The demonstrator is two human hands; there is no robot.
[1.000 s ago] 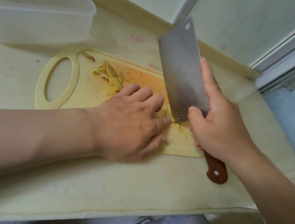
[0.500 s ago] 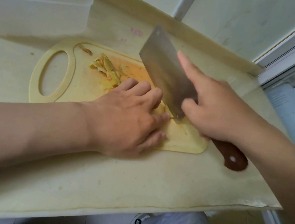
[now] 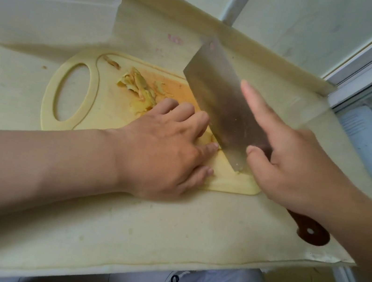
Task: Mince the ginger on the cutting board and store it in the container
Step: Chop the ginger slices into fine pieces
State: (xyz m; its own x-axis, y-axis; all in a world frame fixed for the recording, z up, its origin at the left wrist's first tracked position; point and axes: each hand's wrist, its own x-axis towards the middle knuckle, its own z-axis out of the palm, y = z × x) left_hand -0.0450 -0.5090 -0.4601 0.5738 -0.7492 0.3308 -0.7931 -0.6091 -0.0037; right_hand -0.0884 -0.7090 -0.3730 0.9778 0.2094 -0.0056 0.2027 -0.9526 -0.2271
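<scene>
Mid-table (image 3: 116, 227), cutting board (image 3: 103, 114) with ginger (image 3: 139, 87) under the cleaver (image 3: 221, 102).
Left hand (image 3: 165, 152), fingers (image 3: 184, 113) curled, pins ginger; right hand (image 3: 293, 168) grips the handle (image 3: 310, 231), forefinger straight; container (image 3: 47, 7) at far left corner; open table along the near edge.

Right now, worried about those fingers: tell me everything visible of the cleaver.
The cleaver has a broad rectangular blade, steel by its look, and a reddish-brown handle with a pale rivet. The right hand grips it, forefinger straight along the blade's flat. It leans, heel on the cutting board, close beside the left hand, which holds down the ginger.
</scene>
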